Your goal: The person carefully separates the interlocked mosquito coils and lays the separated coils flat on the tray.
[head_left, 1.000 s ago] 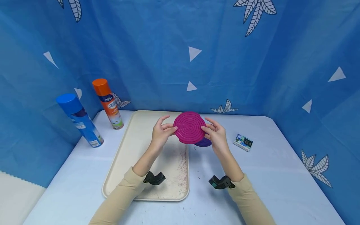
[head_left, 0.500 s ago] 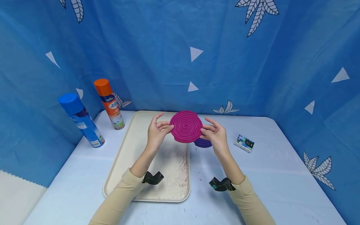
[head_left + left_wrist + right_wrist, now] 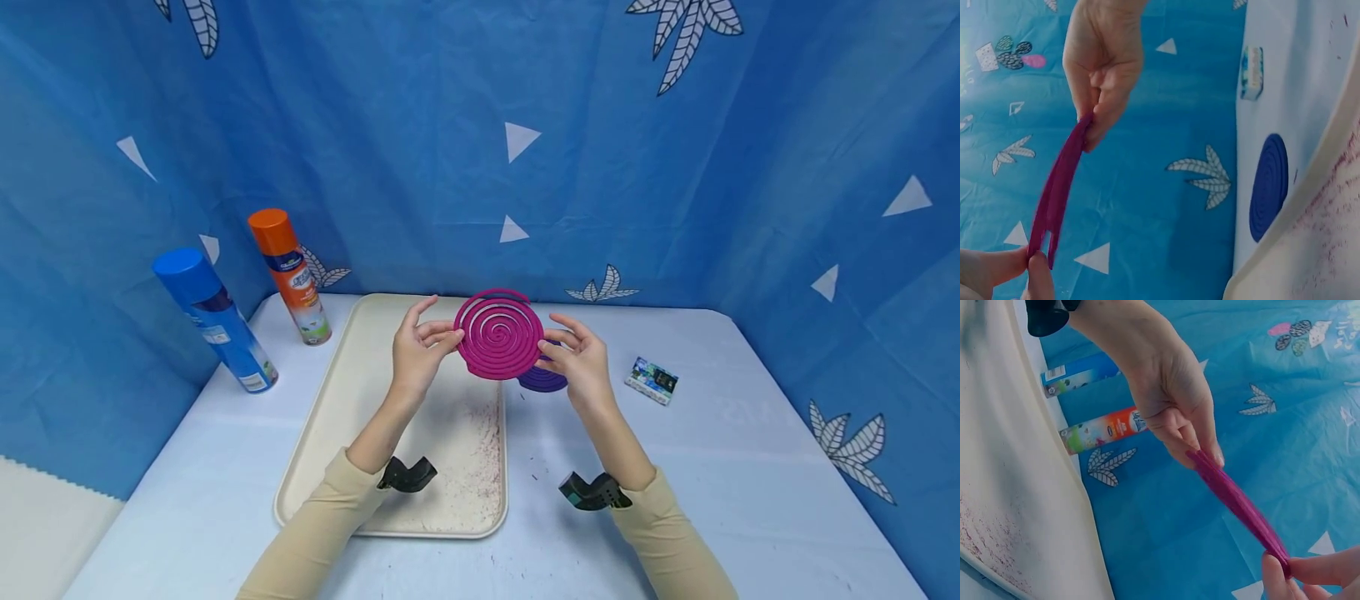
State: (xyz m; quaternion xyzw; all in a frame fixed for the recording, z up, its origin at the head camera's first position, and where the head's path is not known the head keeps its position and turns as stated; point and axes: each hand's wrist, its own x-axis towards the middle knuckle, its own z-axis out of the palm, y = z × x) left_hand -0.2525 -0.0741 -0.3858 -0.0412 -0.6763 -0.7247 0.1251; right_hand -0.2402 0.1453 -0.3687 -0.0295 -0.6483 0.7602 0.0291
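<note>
A magenta mosquito coil (image 3: 498, 335) is held up flat-side toward the head camera, above the tray's right edge. My left hand (image 3: 416, 354) pinches its left rim between thumb and fingers, and my right hand (image 3: 587, 368) pinches the right rim the same way. Gaps show between the spiral's strands, mostly in the upper half. From the left wrist the magenta coil (image 3: 1060, 187) appears nearly edge-on, its two layers parted slightly near the left fingertips. Behind it on the table lies a purple mosquito coil (image 3: 542, 382), partly hidden by the magenta one and my right hand.
A cream tray (image 3: 390, 517) with reddish crumbs lies left of centre. An orange spray can (image 3: 294, 283) and a blue spray can (image 3: 217, 325) stand at the back left. To the right lies a small printed box (image 3: 651, 381). Blue cloth (image 3: 480, 150) hangs behind.
Both hands have shifted slightly left and then a little up with the magenta coil. Its strands were close together before; now gaps have opened between them, chiefly in the upper part.
</note>
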